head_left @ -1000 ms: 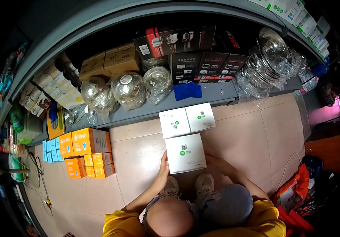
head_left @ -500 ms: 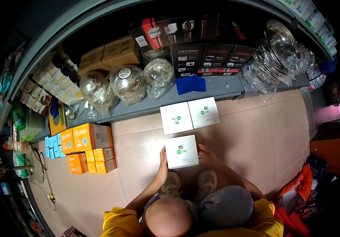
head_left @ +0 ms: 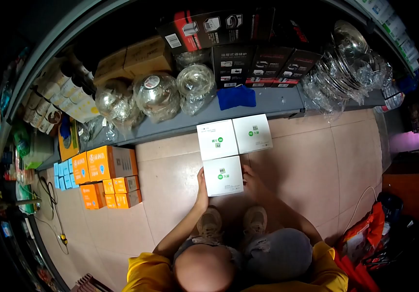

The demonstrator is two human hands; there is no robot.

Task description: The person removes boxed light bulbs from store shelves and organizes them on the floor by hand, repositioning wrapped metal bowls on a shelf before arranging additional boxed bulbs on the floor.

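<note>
Between my two hands is a white box (head_left: 223, 184) with green print on its top. My left hand (head_left: 202, 191) presses against its left side, and my right hand (head_left: 251, 178) grips its right side, fingers partly hidden. The far edge of this box meets a second white box (head_left: 217, 131), which bears the same green mark turned the other way round. A third white box (head_left: 258, 141) stands to the right of the second, side against side.
Orange boxes (head_left: 112, 163) and small light-blue boxes (head_left: 63, 169) stand on the floor at left. A low grey shelf (head_left: 160, 129) holds plastic-wrapped metal bowls (head_left: 156, 97), black cartons (head_left: 233, 68) and a blue cloth (head_left: 237, 97). Red bags (head_left: 365, 233) lie at right.
Both my hands have moved the held white box forward, away from my feet. The gap between it and the second white box has closed.
</note>
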